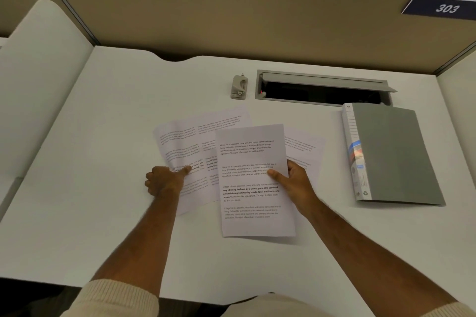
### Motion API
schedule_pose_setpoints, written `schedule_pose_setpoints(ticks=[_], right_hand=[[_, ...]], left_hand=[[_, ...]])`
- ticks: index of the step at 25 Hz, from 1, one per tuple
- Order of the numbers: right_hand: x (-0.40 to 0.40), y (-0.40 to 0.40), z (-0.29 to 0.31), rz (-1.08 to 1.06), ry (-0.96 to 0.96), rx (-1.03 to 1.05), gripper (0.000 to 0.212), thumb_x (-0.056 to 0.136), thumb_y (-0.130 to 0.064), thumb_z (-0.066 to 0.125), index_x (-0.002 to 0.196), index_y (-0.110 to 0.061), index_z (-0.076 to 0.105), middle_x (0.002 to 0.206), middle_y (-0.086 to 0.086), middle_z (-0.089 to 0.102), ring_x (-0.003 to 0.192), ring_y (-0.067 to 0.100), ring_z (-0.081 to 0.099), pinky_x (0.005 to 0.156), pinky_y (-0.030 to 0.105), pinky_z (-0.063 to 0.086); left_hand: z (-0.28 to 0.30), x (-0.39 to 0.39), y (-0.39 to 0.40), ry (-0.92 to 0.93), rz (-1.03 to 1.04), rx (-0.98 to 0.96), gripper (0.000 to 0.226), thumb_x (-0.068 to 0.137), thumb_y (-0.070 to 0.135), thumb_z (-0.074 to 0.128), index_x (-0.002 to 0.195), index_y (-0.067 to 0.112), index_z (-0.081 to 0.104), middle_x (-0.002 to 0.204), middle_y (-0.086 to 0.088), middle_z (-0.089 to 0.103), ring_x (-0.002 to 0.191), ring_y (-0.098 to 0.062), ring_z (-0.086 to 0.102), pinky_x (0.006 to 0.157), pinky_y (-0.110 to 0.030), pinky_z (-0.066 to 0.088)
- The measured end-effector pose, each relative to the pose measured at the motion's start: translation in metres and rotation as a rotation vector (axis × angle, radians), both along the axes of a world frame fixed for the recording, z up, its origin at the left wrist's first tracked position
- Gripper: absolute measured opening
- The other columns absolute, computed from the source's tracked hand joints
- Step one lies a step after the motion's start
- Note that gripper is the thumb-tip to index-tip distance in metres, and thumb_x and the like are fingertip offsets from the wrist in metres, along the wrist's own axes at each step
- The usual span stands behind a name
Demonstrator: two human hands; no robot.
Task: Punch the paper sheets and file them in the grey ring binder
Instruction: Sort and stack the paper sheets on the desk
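Several printed paper sheets lie fanned on the white desk. My right hand (pixel 291 183) grips the top sheet (pixel 253 203) by its right edge, thumb on the print, holding it slightly above the others. My left hand (pixel 164 180) pinches the lower edge of the left sheets (pixel 185 141) with thumb and curled fingers. Another sheet (pixel 305 147) sticks out to the right under the top one. The grey ring binder (pixel 394 154) lies closed at the right, spine toward the papers. A small grey hole punch (pixel 239 87) stands behind the papers, away from both hands.
An open cable hatch (pixel 322 90) is sunk into the desk (pixel 103 136) behind the binder, beside the punch. A beige partition wall (pixel 231 15) closes the back; a side panel stands at the left. A sign reading 303 (pixel 447 8) hangs top right.
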State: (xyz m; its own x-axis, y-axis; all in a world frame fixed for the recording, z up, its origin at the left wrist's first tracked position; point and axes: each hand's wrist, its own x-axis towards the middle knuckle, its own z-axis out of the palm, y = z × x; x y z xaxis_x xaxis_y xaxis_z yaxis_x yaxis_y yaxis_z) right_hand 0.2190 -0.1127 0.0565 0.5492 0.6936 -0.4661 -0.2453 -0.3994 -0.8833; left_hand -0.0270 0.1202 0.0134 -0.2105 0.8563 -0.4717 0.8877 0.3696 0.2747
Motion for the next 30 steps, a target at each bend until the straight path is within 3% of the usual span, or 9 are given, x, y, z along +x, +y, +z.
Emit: schedule_pose_setpoints(ticks=[4,7,14,20,23,26,30], right_hand=[[0.0,-0.002,-0.001,-0.002,-0.015,-0.004,0.034,0.088,-0.027,0.077,0.12,-0.022,0.068,0.106,-0.004,0.077,0.09,0.017,0.076,0.076,0.035,0.063],[-0.001,-0.002,0.0,-0.002,-0.017,-0.001,0.034,0.088,-0.028,0.077,0.121,-0.022,0.068,0.106,-0.004,0.077,0.09,0.018,0.076,0.078,0.038,0.063],[-0.011,-0.008,0.005,-0.014,-0.059,0.013,0.036,0.088,-0.031,0.077,0.122,-0.023,0.067,0.107,-0.005,0.077,0.09,0.015,0.076,0.078,0.037,0.063],[-0.022,-0.014,0.008,-0.037,-0.125,0.021,0.038,0.09,-0.033,0.074,0.125,-0.023,0.063,0.111,-0.008,0.074,0.092,0.01,0.074,0.075,0.026,0.061],[-0.026,-0.018,0.008,-0.039,-0.152,0.011,0.038,0.091,-0.034,0.073,0.126,-0.022,0.063,0.112,-0.007,0.073,0.094,0.012,0.074,0.079,0.031,0.062],[-0.032,-0.019,0.012,-0.054,-0.172,0.028,0.037,0.092,-0.031,0.071,0.126,-0.021,0.062,0.112,-0.008,0.073,0.095,0.009,0.073,0.075,0.023,0.06],[-0.04,-0.017,0.024,-0.072,-0.144,0.056,0.032,0.093,-0.026,0.071,0.124,-0.021,0.064,0.11,-0.012,0.073,0.093,0.005,0.073,0.067,0.015,0.056]], left_hand=[[0.006,-0.006,0.002,-0.187,0.051,0.019,0.076,0.074,0.04,0.089,0.129,0.004,0.05,0.131,-0.02,0.061,0.121,-0.042,0.058,0.102,-0.049,0.044],[0.013,-0.016,0.004,-0.335,0.053,0.057,0.058,0.079,0.023,0.087,0.122,0.0,0.057,0.128,-0.019,0.065,0.113,-0.039,0.064,0.09,-0.042,0.053],[0.053,-0.048,0.013,-0.411,-0.07,0.171,0.04,0.082,0.024,0.083,0.114,0.008,0.065,0.117,-0.013,0.072,0.1,-0.033,0.07,0.083,-0.043,0.061],[0.113,-0.057,0.002,-0.486,-0.205,0.321,0.039,0.086,0.027,0.079,0.121,0.015,0.066,0.118,-0.005,0.072,0.095,-0.023,0.07,0.068,-0.026,0.055],[0.143,-0.052,-0.014,-0.621,-0.236,0.358,0.043,0.086,0.027,0.082,0.124,0.015,0.066,0.116,0.0,0.073,0.095,-0.017,0.071,0.068,-0.019,0.054],[0.171,-0.042,-0.035,-0.852,-0.216,0.316,0.042,0.082,0.022,0.085,0.121,0.015,0.069,0.109,0.004,0.076,0.089,-0.008,0.075,0.069,-0.017,0.058],[0.184,-0.031,-0.06,-1.063,-0.198,0.209,0.044,0.081,0.021,0.086,0.121,0.016,0.068,0.109,0.002,0.078,0.093,-0.013,0.076,0.076,-0.028,0.062]])
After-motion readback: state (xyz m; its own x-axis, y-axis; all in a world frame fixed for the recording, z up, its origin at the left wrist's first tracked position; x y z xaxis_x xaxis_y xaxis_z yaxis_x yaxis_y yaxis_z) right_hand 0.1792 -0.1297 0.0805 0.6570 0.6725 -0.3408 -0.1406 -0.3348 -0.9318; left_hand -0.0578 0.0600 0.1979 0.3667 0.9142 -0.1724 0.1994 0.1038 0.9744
